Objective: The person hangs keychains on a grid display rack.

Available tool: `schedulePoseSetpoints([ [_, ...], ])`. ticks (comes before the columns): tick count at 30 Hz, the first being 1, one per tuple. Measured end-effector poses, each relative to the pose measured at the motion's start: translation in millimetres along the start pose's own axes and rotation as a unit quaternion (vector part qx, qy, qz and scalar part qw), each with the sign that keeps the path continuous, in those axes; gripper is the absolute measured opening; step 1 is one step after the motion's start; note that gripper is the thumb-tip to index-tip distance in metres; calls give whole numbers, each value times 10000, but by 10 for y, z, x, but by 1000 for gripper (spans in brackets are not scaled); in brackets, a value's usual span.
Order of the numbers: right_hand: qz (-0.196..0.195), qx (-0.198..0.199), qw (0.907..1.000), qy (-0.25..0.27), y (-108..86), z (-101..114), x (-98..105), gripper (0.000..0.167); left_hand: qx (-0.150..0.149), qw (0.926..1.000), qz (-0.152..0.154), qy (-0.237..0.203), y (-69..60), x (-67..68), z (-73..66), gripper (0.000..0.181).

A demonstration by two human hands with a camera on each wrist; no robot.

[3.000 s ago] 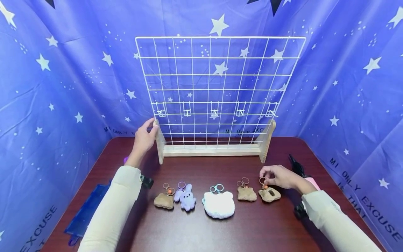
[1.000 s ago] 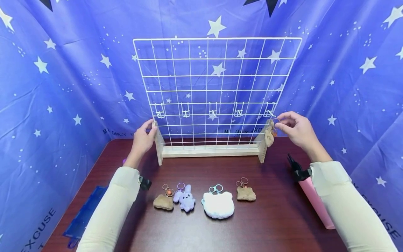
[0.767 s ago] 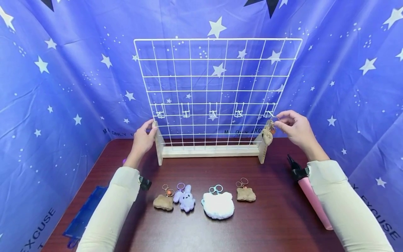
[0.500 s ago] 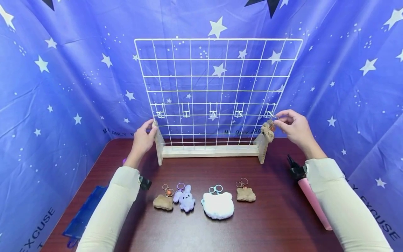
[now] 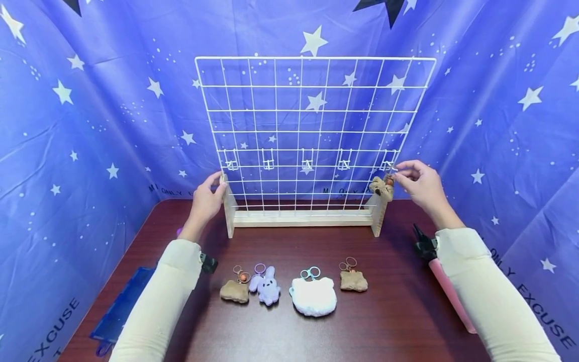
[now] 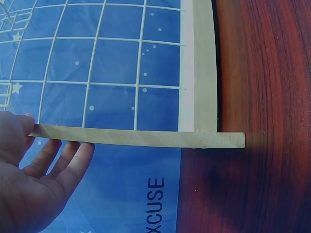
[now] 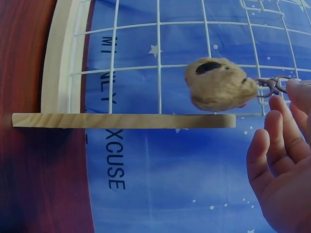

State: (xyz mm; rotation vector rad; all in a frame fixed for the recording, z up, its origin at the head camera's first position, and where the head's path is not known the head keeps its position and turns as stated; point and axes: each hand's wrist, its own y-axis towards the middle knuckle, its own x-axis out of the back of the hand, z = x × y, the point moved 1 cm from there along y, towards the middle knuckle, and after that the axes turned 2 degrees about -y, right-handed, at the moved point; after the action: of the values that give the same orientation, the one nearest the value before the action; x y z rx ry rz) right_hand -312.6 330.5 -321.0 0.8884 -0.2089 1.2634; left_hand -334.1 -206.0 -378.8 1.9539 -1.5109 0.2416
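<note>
Right hand [image 5: 418,183] is pinching the dark metal clasp [image 7: 274,86] of a fuzzy, rounded tan plush keychain [image 5: 381,187]. Plush is hanging just below the rightmost white wire hook [image 5: 387,164], in front of the right pale-wood upright [image 5: 381,218]'s top. It's showing a black oval patch [image 7: 208,67]; an orange bead [image 5: 390,181] is sitting beside it. Left hand [image 5: 205,203] is pinching the left pale-wood upright [image 5: 229,208]. Fingertips are crowding the hook, so can't tell if metal is touching it. Right wrist view is cutting off part of the right hand.
</note>
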Motion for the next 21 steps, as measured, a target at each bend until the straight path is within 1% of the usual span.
schedulePoseSetpoints([
  [4, 52, -92, 9996, -274, -77, 13, 9, 30, 5, 10000, -14, -13, 9, 2, 15, 44],
  [8, 255, -98, 9983, -510, -163, 6, 14, 30, 39, 10000, -22, 21, 23, 12, 27, 45],
  [14, 613, 60, 9965, -564, -335, -80, -44, 28, 84, 10000, 18, 47, 27, 9, 19, 45],
  [21, 922, 420, 9907, -906, -547, -244, -205, 19, 141, 9998, 105, 5, 17, -1, 18, 46],
])
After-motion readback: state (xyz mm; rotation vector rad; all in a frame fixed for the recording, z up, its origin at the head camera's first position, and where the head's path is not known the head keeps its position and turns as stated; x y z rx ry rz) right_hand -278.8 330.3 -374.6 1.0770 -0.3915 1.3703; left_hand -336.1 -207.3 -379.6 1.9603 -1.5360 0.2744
